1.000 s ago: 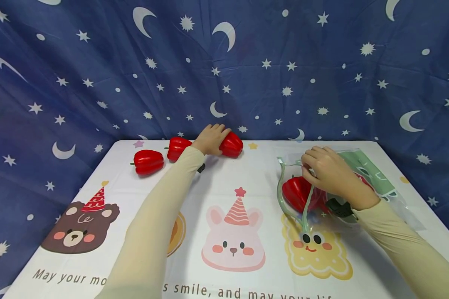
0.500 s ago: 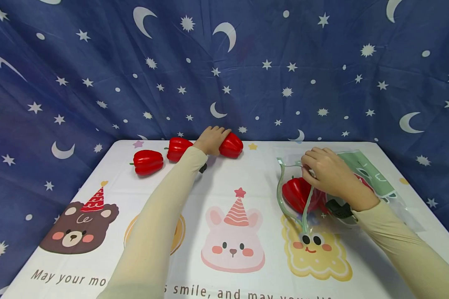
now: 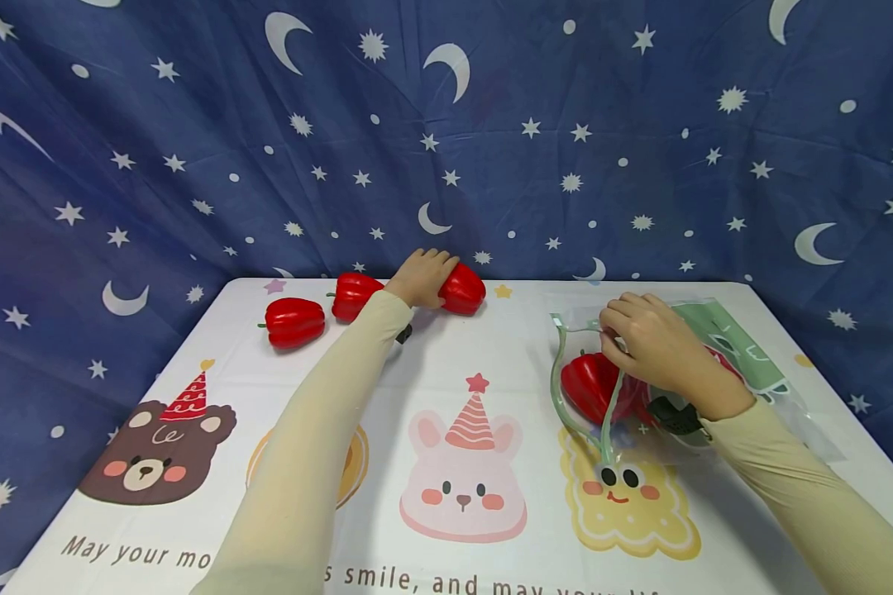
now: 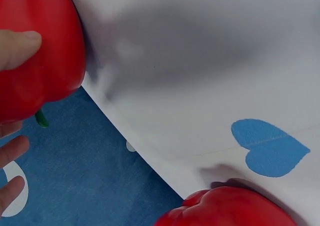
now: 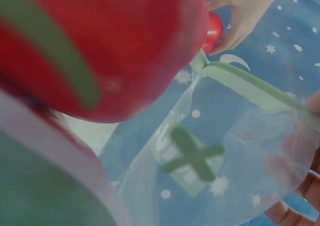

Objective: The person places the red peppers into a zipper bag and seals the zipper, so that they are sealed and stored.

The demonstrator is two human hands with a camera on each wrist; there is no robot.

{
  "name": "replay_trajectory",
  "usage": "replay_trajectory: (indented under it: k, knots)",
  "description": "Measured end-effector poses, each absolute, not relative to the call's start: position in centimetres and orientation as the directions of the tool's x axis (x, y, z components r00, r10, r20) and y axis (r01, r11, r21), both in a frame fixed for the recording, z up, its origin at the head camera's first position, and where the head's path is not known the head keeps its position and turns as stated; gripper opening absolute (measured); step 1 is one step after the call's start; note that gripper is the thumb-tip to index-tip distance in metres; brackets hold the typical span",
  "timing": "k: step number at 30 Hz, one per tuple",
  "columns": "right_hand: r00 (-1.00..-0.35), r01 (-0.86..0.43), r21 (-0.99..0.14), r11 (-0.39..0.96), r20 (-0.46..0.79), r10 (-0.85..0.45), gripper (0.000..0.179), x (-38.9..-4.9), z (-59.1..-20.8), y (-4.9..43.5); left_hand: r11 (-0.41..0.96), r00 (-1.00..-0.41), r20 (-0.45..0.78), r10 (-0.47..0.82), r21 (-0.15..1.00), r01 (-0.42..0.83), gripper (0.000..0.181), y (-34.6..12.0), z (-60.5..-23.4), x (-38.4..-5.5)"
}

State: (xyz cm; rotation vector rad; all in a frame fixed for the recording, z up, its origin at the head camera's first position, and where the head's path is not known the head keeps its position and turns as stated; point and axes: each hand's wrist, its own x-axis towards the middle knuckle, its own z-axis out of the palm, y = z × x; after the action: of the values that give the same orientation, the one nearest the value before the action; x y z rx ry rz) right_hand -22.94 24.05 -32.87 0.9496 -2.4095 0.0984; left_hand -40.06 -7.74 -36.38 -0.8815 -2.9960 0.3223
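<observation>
In the head view my left hand [image 3: 419, 278] grips a red bell pepper [image 3: 465, 289] at the table's back edge. The left wrist view shows the thumb across that bell pepper [image 4: 47, 51], with fingers round its far side. My right hand [image 3: 651, 343] pinches the rim of a clear zip bag [image 3: 747, 343] with green trim, and its mouth gapes toward the left. Inside the bag lies a red bell pepper [image 3: 589, 387], partly behind the plastic; more red shows deeper in. The right wrist view has fingers [image 5: 287, 213] behind the clear film.
Two more red bell peppers lie at the back left, one [image 3: 295, 323] in front and another [image 3: 355, 297] partly behind the left forearm. A white cloth [image 3: 446, 364] printed with cartoon figures covers the table. Behind its back edge hangs a blue star-patterned curtain [image 3: 491, 190].
My left hand and its bell pepper have shifted very slightly right. The right hand and the bag stay in place.
</observation>
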Motion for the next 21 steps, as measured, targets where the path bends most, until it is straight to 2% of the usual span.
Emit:
replay_trajectory:
  k: [11, 21]
  knots:
    - [-0.598, -0.653, 0.133, 0.746, 0.514, -0.615, 0.007, -22.8, -32.8, 24.0, 0.796, -0.816, -0.01, 0.578, -0.214, 0.566, 0.077, -8.1, -36.4, -39.7]
    - [-0.59, -0.654, 0.138, 0.744, 0.523, -0.615, 0.007, -22.6, -32.8, 24.0, 0.768, -0.795, -0.006, 0.607, -0.253, 0.588, 0.082, -8.1, -36.2, -39.0]
